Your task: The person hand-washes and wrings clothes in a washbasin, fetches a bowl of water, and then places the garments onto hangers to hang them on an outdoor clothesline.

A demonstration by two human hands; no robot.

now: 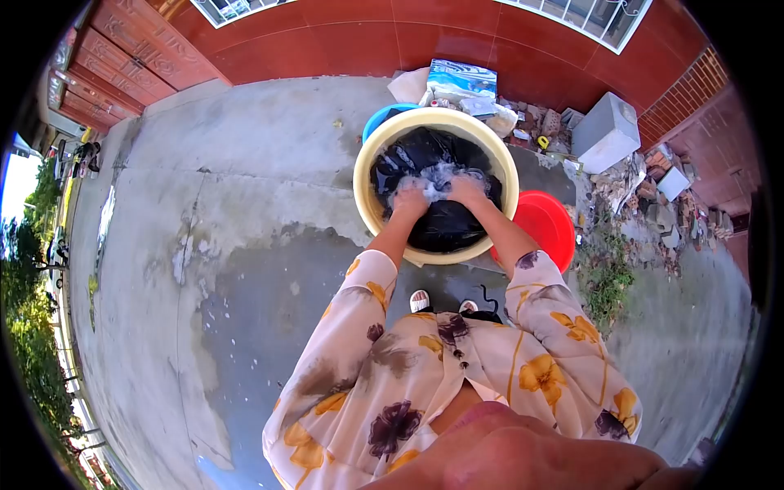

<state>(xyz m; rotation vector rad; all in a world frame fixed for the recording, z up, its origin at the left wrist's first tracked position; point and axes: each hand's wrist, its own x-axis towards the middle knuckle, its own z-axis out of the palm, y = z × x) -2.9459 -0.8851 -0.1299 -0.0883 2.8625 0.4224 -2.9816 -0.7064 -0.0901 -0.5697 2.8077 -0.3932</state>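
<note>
Wet ground [269, 318] lies by the big tub [362, 192]. The black cloth [445, 226] sits inside it, in water with suds [438, 173]. My left hand [411, 197] and right hand [467, 189] are down on it, near each other; I can't tell if my fingers grip. I seem to be rubbing it. Turning it would need a firm hold.

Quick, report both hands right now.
Left hand: in suds on dark cloth; grip can't be told.
Right hand: also in suds; grip can't be told.

hands [411, 196]: partly hidden in suds [441, 174] | blue basin [376, 124]: mostly hidden (cream tub [363, 184] overlaps) | windows [584, 15]: cut by top edge
</note>
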